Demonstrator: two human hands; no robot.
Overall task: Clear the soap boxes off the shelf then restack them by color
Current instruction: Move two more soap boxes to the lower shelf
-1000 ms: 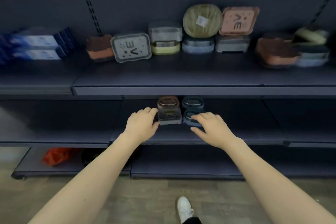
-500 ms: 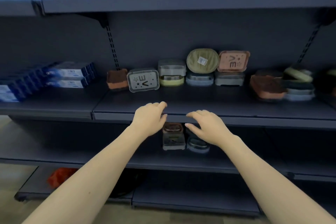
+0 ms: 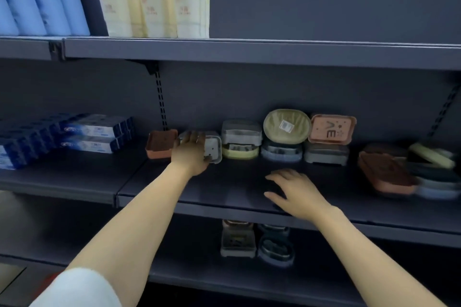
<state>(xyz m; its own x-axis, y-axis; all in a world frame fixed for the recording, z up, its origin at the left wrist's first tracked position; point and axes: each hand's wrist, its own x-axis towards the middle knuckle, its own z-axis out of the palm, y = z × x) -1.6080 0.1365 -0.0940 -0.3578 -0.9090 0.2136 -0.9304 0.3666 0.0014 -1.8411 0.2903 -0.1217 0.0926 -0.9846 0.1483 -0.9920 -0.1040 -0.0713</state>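
1. Head view: my left hand (image 3: 190, 154) grasps the grey box (image 3: 212, 148) on the middle shelf (image 3: 224, 197).
2. Right hand (image 3: 296, 192) released, hovering over that shelf.
3. Most soap boxes (image 3: 287, 137) uncleared; two stacks (image 3: 257, 242) below that shelf.

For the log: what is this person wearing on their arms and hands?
Both forearms are bare, and neither the left hand nor the right hand has a glove, ring or watch that shows. A white short sleeve covers the left upper arm. The right arm's sleeve is out of frame.
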